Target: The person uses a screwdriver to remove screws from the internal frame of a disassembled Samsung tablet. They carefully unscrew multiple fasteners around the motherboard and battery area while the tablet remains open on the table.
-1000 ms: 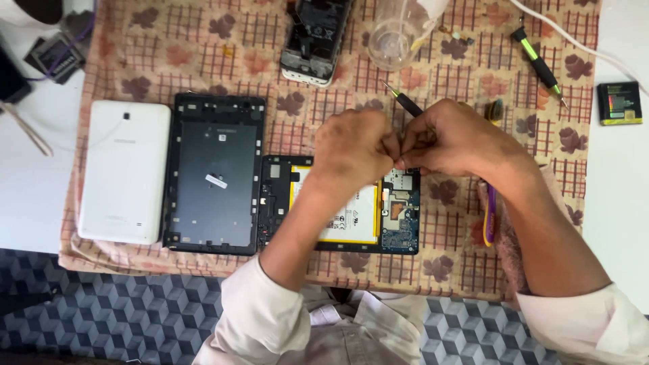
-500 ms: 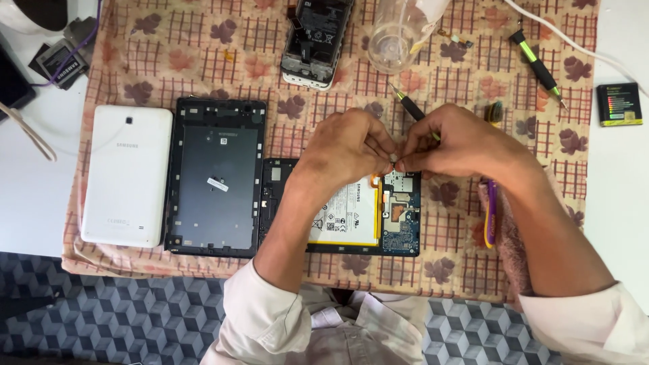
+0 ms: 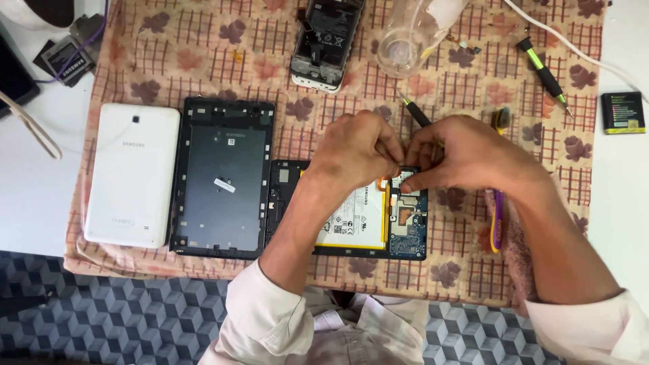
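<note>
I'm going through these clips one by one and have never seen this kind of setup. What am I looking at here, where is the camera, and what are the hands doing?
There is no machine: a person works with two bare hands, filmed from a camera on their head looking down. The left hand and right hand meet fingertip to fingertip over the top of an opened tablet, whose pale battery and blue circuit board show. What they pinch is too small to tell. Beside it on the patterned cloth lie a dark tablet frame and a white back cover. Farther up are an opened phone, a clear plastic cup and a green-handled screwdriver. A small black battery lies on the white table.
</note>
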